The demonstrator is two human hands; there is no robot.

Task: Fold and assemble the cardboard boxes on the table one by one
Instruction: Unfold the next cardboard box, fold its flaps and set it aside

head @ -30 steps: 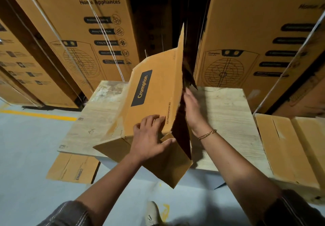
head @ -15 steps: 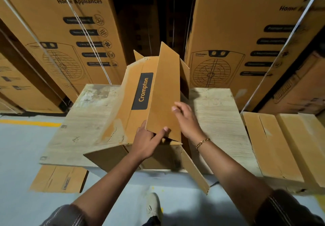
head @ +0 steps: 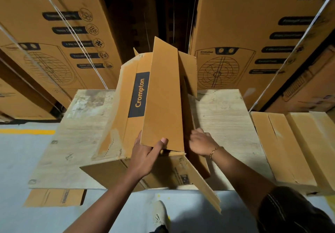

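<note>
Grey floor (head: 21,160) w/ a shoe (head: 160,214) nearest, then a pale wood counter (head: 226,124) carrying the half-folded box (head: 126,106), tilted, at its front edge. Tall printed cartons (head: 54,33) stand behind. L hand (head: 143,158) pinches the near edge of a raised flap (head: 163,97), thumb on top; R hand (head: 200,142) reaches into the gap beside that flap, fingers hidden, so can't tell if it grips.

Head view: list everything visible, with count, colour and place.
Brown cardboard box with dark Crompton label: one, on table, flaps open.
Pale wooden table: one, centre.
Large printed brown cartons: several, behind table.
Flat brown cardboard boxes: at least two, right of table.
Flat brown cardboard sheet: one, floor, below table's left corner.
Yellow floor line: one, left.
Gold bracelet: one, right wrist.
Pale shoe: one, bottom centre.
Left hand: grips the box.
Right hand: at box's right side.
</note>
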